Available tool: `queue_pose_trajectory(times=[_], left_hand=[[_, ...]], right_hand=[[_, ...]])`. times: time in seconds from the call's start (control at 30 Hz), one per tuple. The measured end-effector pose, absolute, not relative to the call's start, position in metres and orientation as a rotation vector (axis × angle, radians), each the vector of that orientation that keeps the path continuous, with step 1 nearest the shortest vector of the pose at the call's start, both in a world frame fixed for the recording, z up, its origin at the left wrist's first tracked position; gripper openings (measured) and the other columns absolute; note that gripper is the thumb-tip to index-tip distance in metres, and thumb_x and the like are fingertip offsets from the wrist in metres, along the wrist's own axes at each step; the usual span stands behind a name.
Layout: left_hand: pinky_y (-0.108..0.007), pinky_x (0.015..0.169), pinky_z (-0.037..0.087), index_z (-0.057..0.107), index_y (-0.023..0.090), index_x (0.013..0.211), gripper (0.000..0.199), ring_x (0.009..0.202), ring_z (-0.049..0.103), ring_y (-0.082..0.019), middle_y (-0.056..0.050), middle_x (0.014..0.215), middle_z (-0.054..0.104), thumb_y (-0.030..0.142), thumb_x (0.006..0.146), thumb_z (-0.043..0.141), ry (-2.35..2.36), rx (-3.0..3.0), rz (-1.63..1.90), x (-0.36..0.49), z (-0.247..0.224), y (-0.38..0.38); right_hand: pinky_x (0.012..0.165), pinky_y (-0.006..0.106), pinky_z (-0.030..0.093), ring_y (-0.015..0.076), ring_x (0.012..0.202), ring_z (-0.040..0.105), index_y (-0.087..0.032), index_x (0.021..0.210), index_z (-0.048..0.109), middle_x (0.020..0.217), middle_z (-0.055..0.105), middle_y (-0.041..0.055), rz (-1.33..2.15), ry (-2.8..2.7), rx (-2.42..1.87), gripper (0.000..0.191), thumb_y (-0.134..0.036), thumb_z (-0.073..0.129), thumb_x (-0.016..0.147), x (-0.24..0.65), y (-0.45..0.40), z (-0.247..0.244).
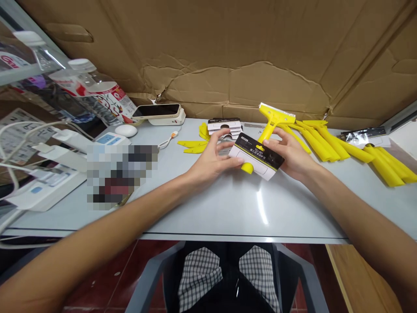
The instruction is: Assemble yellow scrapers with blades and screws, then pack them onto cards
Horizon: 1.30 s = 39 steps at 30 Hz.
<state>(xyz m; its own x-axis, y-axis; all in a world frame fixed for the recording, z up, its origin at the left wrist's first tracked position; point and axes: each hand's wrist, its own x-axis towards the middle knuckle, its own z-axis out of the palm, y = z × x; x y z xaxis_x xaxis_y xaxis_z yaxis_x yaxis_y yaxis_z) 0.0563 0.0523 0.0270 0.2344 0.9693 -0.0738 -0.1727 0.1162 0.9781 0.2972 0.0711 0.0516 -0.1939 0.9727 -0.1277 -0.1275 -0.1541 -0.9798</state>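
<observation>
A yellow scraper point(269, 125) with a wide blade head is held up over the table, its head tilted up and away from me. Its handle passes through a black-and-white packaging card point(256, 153), and the rounded yellow end shows below. My right hand point(286, 152) is closed around the card's right side and the scraper's handle. At the card's left end, my left hand point(216, 158) has its thumb on the front, with the other fingers bent at the edge. Behind my left hand lies a stack of similar cards point(224, 125). Small yellow plastic pieces point(194, 145) lie left of it.
Several yellow handles point(321, 141) lie at the right, beside a wrapped card point(366, 137). A phone point(157, 111), a white mouse point(126, 130), bottles point(97, 93) and white power strips with cables point(48, 187) occupy the left. Cardboard point(228, 48) stands behind the table point(208, 213).
</observation>
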Motion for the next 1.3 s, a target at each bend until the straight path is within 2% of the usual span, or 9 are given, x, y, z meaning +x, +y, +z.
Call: queue_pose_trajectory(times=[0.13, 0.27, 0.5, 0.6, 0.7, 0.83, 0.93, 1.1, 1.3], left_hand=[[-0.044, 0.103, 0.060, 0.061, 0.020, 0.135, 0.067, 0.108, 0.077, -0.025, -0.015, 0.130, 0.075, 0.018, 0.078, 0.097, 0.844, 0.893, 0.886, 0.059, 0.022, 0.051], [-0.040, 0.094, 0.060, 0.072, 0.016, 0.118, 0.045, 0.104, 0.076, -0.024, -0.013, 0.119, 0.078, 0.021, 0.080, 0.096, 0.746, 0.978, 0.776, 0.060, 0.020, 0.049], [-0.039, 0.088, 0.061, 0.068, 0.018, 0.124, 0.056, 0.097, 0.076, -0.023, -0.009, 0.109, 0.078, 0.017, 0.075, 0.096, 0.798, 1.018, 0.906, 0.065, 0.018, 0.043], [-0.040, 0.088, 0.061, 0.066, 0.017, 0.126, 0.059, 0.097, 0.077, -0.024, -0.010, 0.111, 0.078, 0.016, 0.075, 0.095, 0.794, 1.050, 0.933, 0.065, 0.019, 0.041], [-0.040, 0.089, 0.062, 0.064, 0.015, 0.128, 0.061, 0.098, 0.077, -0.025, -0.012, 0.113, 0.079, 0.014, 0.075, 0.094, 0.786, 1.076, 0.914, 0.064, 0.020, 0.041], [-0.041, 0.089, 0.062, 0.066, 0.016, 0.124, 0.057, 0.099, 0.077, -0.026, -0.011, 0.111, 0.079, 0.015, 0.075, 0.095, 0.812, 1.107, 0.880, 0.063, 0.022, 0.040], [-0.044, 0.097, 0.061, 0.067, 0.017, 0.124, 0.056, 0.106, 0.077, -0.027, -0.012, 0.116, 0.079, 0.016, 0.076, 0.095, 0.788, 1.112, 0.858, 0.064, 0.024, 0.039], [-0.042, 0.099, 0.059, 0.066, 0.017, 0.125, 0.059, 0.106, 0.077, -0.026, -0.011, 0.118, 0.079, 0.018, 0.075, 0.096, 0.792, 1.072, 0.901, 0.065, 0.025, 0.041], [-0.040, 0.093, 0.058, 0.068, 0.018, 0.124, 0.061, 0.100, 0.075, -0.025, -0.008, 0.109, 0.079, 0.020, 0.071, 0.098, 0.854, 1.089, 0.989, 0.063, 0.022, 0.044]], right_hand=[[0.071, 0.043, 0.064, 0.0292, 0.092, 0.082, -0.035, 0.104, 0.069, 0.093, 0.082, 0.0008, 1.544, -1.177, -1.070, 0.059, -0.049, 0.107, 0.061, 0.291, 0.065, 0.052], [0.078, 0.046, 0.065, 0.0282, 0.092, 0.081, -0.034, 0.102, 0.067, 0.096, 0.082, 0.0012, 1.541, -1.205, -1.004, 0.052, -0.044, 0.105, 0.067, 0.289, 0.061, 0.050], [0.084, 0.047, 0.063, 0.0287, 0.100, 0.078, -0.034, 0.105, 0.072, 0.101, 0.079, 0.0037, 1.520, -1.294, -1.013, 0.046, -0.042, 0.102, 0.072, 0.285, 0.057, 0.047], [0.074, 0.039, 0.060, 0.0279, 0.107, 0.074, -0.031, 0.099, 0.074, 0.111, 0.077, 0.0061, 1.425, -1.240, -1.027, 0.032, -0.048, 0.094, 0.081, 0.287, 0.060, 0.053], [0.063, 0.034, 0.054, 0.0207, 0.091, 0.068, -0.029, 0.094, 0.070, 0.111, 0.073, 0.0048, 1.311, -1.015, -0.987, 0.022, -0.043, 0.086, 0.088, 0.300, 0.070, 0.062], [0.054, 0.032, 0.048, 0.0171, 0.075, 0.062, -0.029, 0.091, 0.067, 0.097, 0.068, 0.0040, 1.168, -0.993, -1.020, 0.024, -0.035, 0.089, 0.084, 0.319, 0.085, 0.068], [0.058, 0.036, 0.054, 0.0165, 0.071, 0.061, -0.028, 0.087, 0.069, 0.089, 0.066, 0.0044, 1.176, -1.086, -1.041, 0.027, -0.040, 0.093, 0.082, 0.320, 0.087, 0.064], [0.064, 0.038, 0.059, 0.0163, 0.071, 0.065, -0.025, 0.082, 0.075, 0.095, 0.072, 0.0068, 1.269, -1.119, -1.032, 0.024, -0.037, 0.096, 0.079, 0.304, 0.077, 0.053], [0.054, 0.030, 0.047, 0.0163, 0.077, 0.062, -0.025, 0.078, 0.079, 0.093, 0.074, 0.0060, 1.289, -1.215, -1.063, 0.025, -0.043, 0.096, 0.077, 0.299, 0.075, 0.046]])
